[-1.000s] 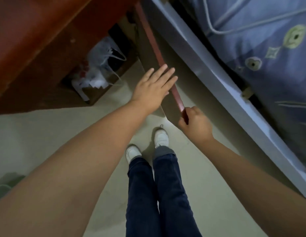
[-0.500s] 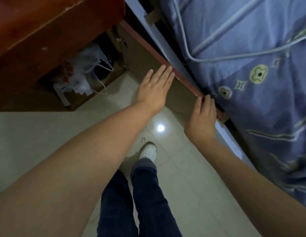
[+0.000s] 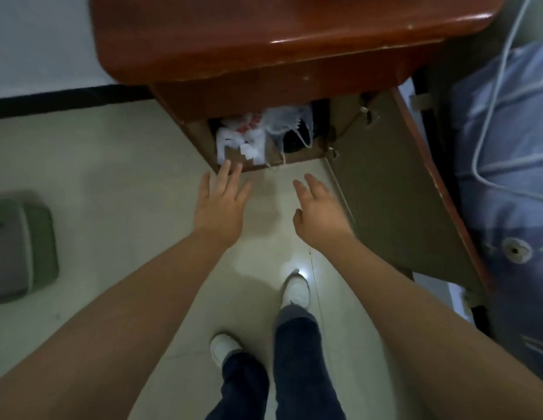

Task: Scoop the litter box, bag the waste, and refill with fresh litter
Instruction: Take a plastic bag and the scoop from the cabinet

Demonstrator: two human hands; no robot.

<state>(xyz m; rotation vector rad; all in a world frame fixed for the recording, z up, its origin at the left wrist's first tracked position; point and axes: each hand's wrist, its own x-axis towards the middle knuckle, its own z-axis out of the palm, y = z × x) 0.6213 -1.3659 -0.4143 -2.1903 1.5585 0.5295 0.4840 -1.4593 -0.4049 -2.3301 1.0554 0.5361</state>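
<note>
Reddish-brown glossy wooden cabinet (image 3: pixel 294 34); white crumpled plastic bags (image 3: pixel 246 137) with red print, perhaps lettering; blue flower-patterned bedspread (image 3: pixel 506 177); green-grey box (image 3: pixel 21 247).

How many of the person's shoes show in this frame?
2: one white shoe stepped forward by the bright spot on the floor, the other shoe further back and left. Trouser legs cover part of both.

Bedroom in a home. Evidence: reddish wooden bedside cabinet (image 3: pixel 294 40) at far centre, door (image 3: pixel 394 189) open, plastic bags (image 3: pixel 258 131) inside; bed with blue patterned bedding (image 3: pixel 506 165) at right; pale tiled floor (image 3: pixel 112 183); white wall (image 3: pixel 42 40).
</note>
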